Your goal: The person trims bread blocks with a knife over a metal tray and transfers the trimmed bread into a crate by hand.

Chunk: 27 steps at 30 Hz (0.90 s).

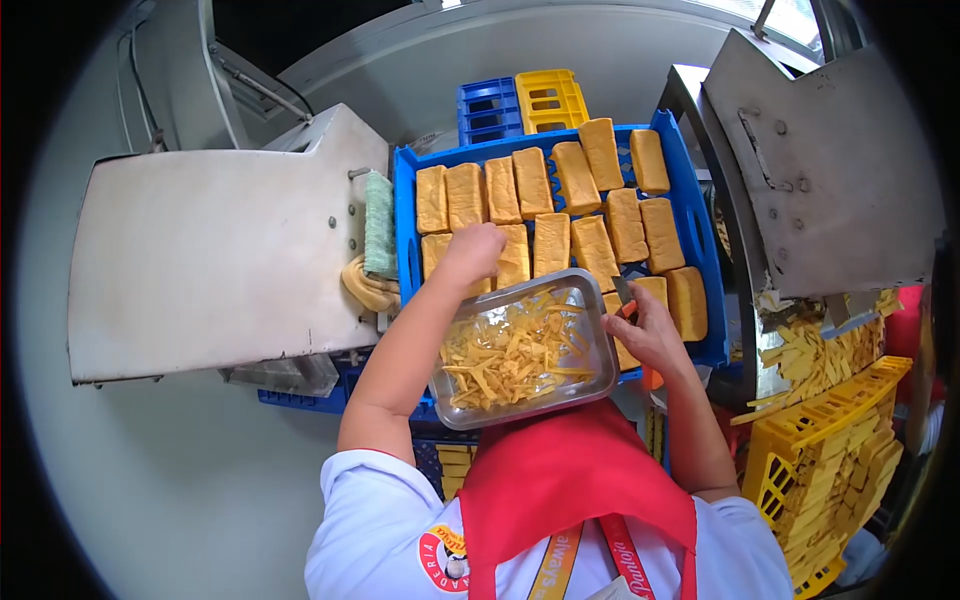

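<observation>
My left hand [478, 252] is over the loaves on the near left side of a blue crate [715, 300]. Its fingers are curled down at a golden-brown bread loaf [514, 258]; whatever they pinch is hidden. With my right hand [648, 332] I grip an orange-handled knife [623, 291], its short blade pointing up and away. That hand is beside the right rim of a metal tray [606, 375]. Pale yellow crust strips [515, 350] lie in the tray, which is tilted between my red apron and the crate. Several more loaves [600, 155] stand in rows in the crate.
A white machine housing [220, 260] stands on the left, with a green cloth roll [379, 225] at its edge. Another metal machine [830, 170] is on the right, above a heap of strips [825, 350]. A yellow crate [790, 440] leans at lower right.
</observation>
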### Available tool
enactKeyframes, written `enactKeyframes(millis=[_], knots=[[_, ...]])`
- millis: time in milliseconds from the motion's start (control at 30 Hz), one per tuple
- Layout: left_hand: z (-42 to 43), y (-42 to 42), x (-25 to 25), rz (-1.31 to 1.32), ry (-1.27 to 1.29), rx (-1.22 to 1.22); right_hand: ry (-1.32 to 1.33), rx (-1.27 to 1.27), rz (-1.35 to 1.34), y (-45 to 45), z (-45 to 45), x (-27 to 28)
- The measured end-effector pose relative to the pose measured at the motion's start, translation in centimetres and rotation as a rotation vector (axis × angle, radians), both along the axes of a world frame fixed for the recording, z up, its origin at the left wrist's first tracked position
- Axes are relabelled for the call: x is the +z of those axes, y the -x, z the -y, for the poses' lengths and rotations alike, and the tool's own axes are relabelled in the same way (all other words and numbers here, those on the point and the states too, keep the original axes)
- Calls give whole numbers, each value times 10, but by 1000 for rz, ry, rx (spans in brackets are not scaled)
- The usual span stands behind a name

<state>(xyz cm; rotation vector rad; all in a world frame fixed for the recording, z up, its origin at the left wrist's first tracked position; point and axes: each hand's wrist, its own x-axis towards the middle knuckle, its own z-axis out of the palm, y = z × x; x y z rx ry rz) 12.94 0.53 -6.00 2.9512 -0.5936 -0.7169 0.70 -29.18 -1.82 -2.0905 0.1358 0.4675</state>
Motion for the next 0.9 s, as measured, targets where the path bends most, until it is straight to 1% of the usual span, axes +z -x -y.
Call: enactKeyframes(millis=[67, 100, 233, 300, 333, 400, 433, 467, 500, 533, 600, 667, 733, 767, 833, 867, 900], knots=[[-10, 10, -22, 238, 227, 38, -132, -5, 52, 0, -7, -19], [-12, 14, -25, 265, 292, 45, -131, -2, 55, 0, -11, -16], [-16, 17, -31, 326, 330, 53, -142, 94, -41, -5, -33, 9], [-17, 16, -29, 318, 315, 54, -126, 122, -86, -5, -42, 11], [-13, 22, -19, 321, 320, 62, -130, 90, -63, -5, -44, 4], [-3, 38, 7, 422, 401, 19, -132, 61, -49, -4, -45, -6], [2, 53, 23, 418, 403, 24, -136, 16, -5, -5, -44, -9], [8, 76, 41, 379, 436, -28, -140, -28, 42, -6, -42, -13], [12, 98, 53, 341, 470, -79, -112, -8, 47, -8, -42, -12], [13, 117, 58, 341, 474, -70, -85, 12, 52, -10, -42, -12], [4, 154, 66, 479, 467, 220, -100, 94, -94, -9, -55, 9], [-14, 184, 65, 516, 339, 536, -108, 160, -65, -6, -70, 0], [-31, 218, 53, 406, 183, 849, -117, 239, -35, -2, -87, -10], [-32, 236, 49, 416, 178, 876, -76, 313, 12, 2, -96, -13], [-31, 263, 43, 325, 77, 1011, 19, 482, 108, 5, -109, -24], [-30, 269, 39, 340, 69, 1059, 14, 532, 119, 7, -110, -27], [-25, 276, 34, 326, 140, 1134, 58, 541, 327, 11, -109, -29]])
